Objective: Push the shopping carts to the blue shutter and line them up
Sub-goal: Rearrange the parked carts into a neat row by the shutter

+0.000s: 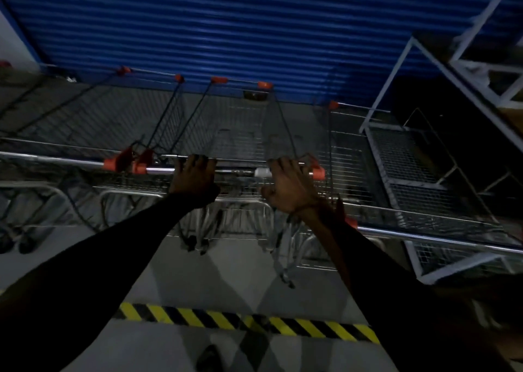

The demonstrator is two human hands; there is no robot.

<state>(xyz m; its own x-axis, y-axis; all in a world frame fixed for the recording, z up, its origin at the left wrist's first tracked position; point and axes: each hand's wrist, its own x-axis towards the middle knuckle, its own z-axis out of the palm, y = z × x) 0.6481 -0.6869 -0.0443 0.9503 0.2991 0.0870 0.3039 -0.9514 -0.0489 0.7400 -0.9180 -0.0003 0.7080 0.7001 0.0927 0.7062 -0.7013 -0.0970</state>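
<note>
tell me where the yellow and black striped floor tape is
In the head view, the yellow and black striped floor tape crosses the grey floor bottom centre, behind the held cart.

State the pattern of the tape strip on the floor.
The floor tape has diagonal yellow and black stripes, seen in the head view.

Left hand (pixel 194 177) and right hand (pixel 288 186) grasp the cart handle (pixel 235 171); cart (pixel 235 134) nose near blue shutter (pixel 226 26).

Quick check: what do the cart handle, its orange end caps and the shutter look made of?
Cart handle: looks like polished metal tube, going by its bright glint. Orange end caps: probably moulded plastic, matte and solid-coloured. Blue shutter: seems painted corrugated metal with horizontal ribs; blur leaves the finish uncertain.
</note>
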